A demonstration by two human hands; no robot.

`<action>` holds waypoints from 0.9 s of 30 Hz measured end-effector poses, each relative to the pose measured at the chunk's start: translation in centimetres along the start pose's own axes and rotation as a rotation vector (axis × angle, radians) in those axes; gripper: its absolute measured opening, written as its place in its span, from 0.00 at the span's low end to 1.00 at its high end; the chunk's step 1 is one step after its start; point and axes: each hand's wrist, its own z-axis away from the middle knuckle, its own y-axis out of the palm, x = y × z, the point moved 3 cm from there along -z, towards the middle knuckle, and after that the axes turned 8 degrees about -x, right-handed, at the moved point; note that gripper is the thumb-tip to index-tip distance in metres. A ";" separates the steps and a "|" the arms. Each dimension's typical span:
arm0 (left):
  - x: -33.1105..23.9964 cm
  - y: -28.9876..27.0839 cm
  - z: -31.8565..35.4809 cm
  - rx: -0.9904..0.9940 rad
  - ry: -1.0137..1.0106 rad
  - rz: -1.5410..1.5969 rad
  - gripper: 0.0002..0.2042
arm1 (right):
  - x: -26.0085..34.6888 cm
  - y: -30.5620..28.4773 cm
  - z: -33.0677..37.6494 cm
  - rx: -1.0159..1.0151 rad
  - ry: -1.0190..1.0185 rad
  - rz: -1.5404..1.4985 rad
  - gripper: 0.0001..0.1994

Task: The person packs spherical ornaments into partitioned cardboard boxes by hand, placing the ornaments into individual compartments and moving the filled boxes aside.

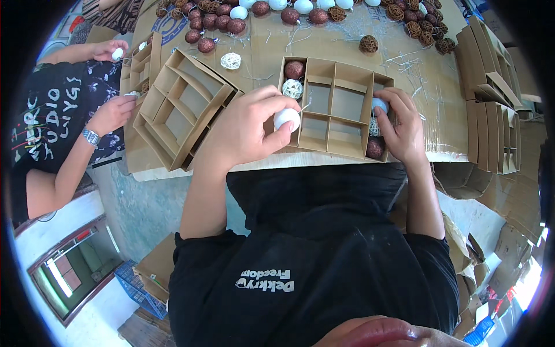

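A brown cardboard box with dividers [324, 59] lies in front of me on the table. My left hand [245, 124] pinches a smooth white ball [287, 120], with a thin string at its top, over the box's left column. Farther up that column sit a brown glittery ball [294, 70] and a white woven ball [292, 88]. On the opposite side, my right hand [403, 124] has its fingers round a pale bluish-white ball [379, 105] at the right column. Below that ball are another white woven ball [374, 127], partly hidden by my thumb, and a brown glittery ball [375, 147].
Stacked divided boxes [222, 95] stand to the left. Beyond them a co-worker's hand [113, 51] holds a small white ball. Brown, white and woven balls [236, 26] lie along the far side. More cardboard boxes [494, 136] are piled at the right edge.
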 end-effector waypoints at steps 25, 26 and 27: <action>1.1 3.1 -0.4 -0.156 -0.162 -0.119 0.17 | -0.1 -0.2 -1.0 -0.001 0.013 -0.098 0.15; 0.9 3.4 -0.2 -0.181 -0.153 -0.139 0.17 | -0.2 -0.2 -1.3 0.033 0.024 -0.093 0.14; 1.0 3.7 0.2 -0.200 -0.166 -0.137 0.17 | 0.0 -0.6 -1.7 0.110 0.035 -0.082 0.11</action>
